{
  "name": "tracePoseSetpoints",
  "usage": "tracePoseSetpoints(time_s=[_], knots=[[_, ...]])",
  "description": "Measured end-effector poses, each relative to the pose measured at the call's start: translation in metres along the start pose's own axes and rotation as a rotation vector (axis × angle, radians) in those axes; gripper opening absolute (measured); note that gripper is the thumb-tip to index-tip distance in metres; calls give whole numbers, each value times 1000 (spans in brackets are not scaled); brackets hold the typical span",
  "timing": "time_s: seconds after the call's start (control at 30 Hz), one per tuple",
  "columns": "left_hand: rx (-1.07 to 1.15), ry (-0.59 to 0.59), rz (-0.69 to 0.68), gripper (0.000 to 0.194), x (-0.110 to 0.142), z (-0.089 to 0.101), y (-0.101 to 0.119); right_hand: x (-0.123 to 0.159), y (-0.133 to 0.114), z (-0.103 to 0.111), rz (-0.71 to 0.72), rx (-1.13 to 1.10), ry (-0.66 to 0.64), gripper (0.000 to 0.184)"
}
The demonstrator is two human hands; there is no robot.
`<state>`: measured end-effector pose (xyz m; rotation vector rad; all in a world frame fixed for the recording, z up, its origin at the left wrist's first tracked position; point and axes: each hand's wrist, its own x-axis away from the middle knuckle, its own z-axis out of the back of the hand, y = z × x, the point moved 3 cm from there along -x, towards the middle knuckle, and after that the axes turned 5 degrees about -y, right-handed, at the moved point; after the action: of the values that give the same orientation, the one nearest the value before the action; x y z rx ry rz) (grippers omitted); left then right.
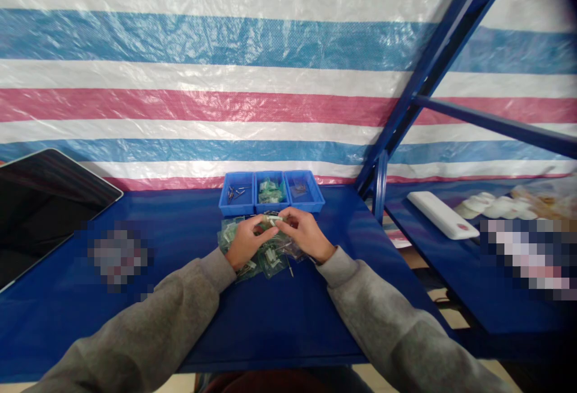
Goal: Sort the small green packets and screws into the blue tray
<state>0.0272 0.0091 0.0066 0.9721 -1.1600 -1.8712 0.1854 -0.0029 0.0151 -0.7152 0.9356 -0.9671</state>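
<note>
My left hand (249,240) and my right hand (310,235) meet above a pile of small clear plastic bags (271,257) on the blue table. Between their fingertips is a small white piece (273,219), too small to name; the fingers of both hands are closed on it. White parts show through several of the bags. A thin metal pin (291,271) lies at the near edge of the pile. Just beyond the hands stand three blue bins: the left bin (237,208) with metal pins, the middle bin (271,207) with bagged parts, the right bin (310,207) with small dark pieces.
A dark-screened tablet or monitor (49,201) lies at the left, near a blurred item (118,256). A blue metal frame (379,185) rises to the right. Beyond it, another blue table (491,297) holds a long white case (442,215) and white items (491,205).
</note>
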Motion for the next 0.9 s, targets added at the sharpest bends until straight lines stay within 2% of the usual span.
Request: tracePoseSetpoints(time_s=[0.2, 0.4, 0.63, 0.83, 0.9], knots=[[-70, -3, -10, 22, 0, 1, 0, -1, -4, 3, 50, 76, -39, 22], [-8, -28, -13, 22, 0, -1, 1, -3, -10, 10, 94, 194, -56, 17], [36, -15, 45, 26, 0, -1, 2, -1, -5, 11, 20, 101, 61, 21], [49, 43, 39, 25, -1, 2, 5, -1, 2, 3, -13, 41, 62, 27], [83, 84, 27, 31, 0, 3, 5, -1, 2, 3, -22, 47, 67, 27]])
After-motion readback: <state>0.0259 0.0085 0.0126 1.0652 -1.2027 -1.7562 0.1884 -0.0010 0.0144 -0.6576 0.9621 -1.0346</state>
